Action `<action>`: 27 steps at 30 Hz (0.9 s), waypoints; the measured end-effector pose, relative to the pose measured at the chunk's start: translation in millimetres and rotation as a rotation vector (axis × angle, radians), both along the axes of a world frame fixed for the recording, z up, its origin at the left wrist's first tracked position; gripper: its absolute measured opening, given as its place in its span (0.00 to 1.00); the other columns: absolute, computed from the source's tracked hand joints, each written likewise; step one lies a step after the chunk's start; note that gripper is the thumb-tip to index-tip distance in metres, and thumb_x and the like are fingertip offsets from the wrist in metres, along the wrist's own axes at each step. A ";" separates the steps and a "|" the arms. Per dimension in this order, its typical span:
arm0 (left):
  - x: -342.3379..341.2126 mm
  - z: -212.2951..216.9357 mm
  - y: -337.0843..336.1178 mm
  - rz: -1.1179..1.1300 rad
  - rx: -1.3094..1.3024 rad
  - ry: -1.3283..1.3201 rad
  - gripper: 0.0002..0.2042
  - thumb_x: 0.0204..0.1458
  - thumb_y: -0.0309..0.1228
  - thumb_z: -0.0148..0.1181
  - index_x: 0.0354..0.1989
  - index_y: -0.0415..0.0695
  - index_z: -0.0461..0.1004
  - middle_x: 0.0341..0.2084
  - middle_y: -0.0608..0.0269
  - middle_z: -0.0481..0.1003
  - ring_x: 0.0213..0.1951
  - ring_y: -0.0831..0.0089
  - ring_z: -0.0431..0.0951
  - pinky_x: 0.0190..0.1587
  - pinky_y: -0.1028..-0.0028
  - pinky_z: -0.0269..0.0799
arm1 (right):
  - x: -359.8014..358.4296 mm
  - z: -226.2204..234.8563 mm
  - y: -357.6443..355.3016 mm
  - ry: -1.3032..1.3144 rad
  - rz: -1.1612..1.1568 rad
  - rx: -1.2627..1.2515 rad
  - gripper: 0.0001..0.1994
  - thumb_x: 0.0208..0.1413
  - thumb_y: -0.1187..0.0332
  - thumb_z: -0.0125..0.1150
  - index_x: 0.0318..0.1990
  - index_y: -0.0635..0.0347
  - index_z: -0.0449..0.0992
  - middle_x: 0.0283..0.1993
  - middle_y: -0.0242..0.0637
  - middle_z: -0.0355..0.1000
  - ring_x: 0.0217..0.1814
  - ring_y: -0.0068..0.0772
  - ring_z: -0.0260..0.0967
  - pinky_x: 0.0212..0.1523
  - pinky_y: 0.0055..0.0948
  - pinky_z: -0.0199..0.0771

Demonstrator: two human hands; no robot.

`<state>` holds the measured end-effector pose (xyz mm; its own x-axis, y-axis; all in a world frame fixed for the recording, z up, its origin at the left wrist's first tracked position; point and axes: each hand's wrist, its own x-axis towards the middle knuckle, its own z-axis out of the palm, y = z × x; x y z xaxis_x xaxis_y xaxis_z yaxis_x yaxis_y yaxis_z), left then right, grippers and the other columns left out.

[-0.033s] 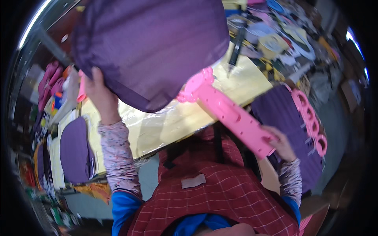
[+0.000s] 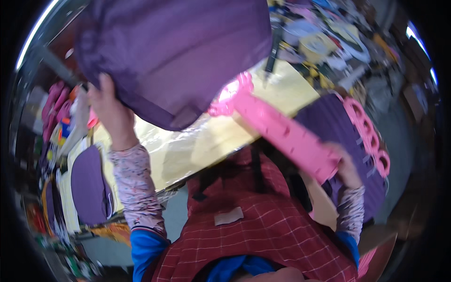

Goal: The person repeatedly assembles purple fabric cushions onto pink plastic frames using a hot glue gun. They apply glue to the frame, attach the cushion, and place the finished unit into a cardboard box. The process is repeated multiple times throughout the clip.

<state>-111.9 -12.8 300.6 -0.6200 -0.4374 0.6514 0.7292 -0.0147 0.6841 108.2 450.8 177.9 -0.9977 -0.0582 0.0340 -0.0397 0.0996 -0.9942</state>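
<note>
My left hand [image 2: 112, 113] is closed on the near left edge of a large purple fabric panel [image 2: 178, 61], its thumb in front and the other fingers mostly hidden behind. The panel is raised above a yellow covered table [image 2: 183, 155]. In my right hand [image 2: 346, 167] is the near end of a long pink plastic part [image 2: 286, 134], slightly blurred. Its far end has a rounded, lobed shape and meets the panel's lower right edge; whether they are joined I cannot tell.
At the right lies a purple fabric stack [image 2: 324, 117] with pink looped plastic pieces [image 2: 366, 134]. A smaller purple piece [image 2: 89, 188] rests at the table's left end. Beyond the table are a black pointed tool [image 2: 275, 47] and heaped coloured scraps [image 2: 324, 51].
The purple panel and my left hand have shifted slightly left and up. My right hand has moved a little right with the near end of the pink part.
</note>
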 end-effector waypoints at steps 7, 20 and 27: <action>8.7 48.9 169.7 -1.030 -0.322 0.308 0.12 0.65 0.25 0.50 0.53 0.36 0.74 0.47 0.56 0.78 0.51 0.67 0.78 0.57 0.68 0.72 | 117.8 138.3 67.0 0.906 -0.227 0.400 0.26 0.49 0.58 0.69 0.55 0.56 0.70 0.44 0.38 0.67 0.42 0.38 0.68 0.45 0.35 0.69; 123.7 -140.0 398.3 -1.464 -1.066 0.039 0.17 0.58 0.26 0.59 0.56 0.34 0.72 0.44 0.42 0.79 0.43 0.52 0.80 0.47 0.69 0.73 | 201.0 -24.1 101.8 0.311 -1.181 0.603 0.22 0.47 0.73 0.72 0.50 0.69 0.75 0.40 0.35 0.77 0.37 0.24 0.73 0.40 0.24 0.74; 115.1 -269.4 377.2 -1.236 -1.796 -0.001 0.22 0.57 0.23 0.55 0.61 0.39 0.64 0.58 0.47 0.69 0.61 0.51 0.69 0.60 0.60 0.67 | 182.2 -244.2 94.7 -0.158 -1.084 0.186 0.13 0.53 0.68 0.68 0.44 0.66 0.82 0.41 0.34 0.80 0.44 0.25 0.75 0.50 0.28 0.74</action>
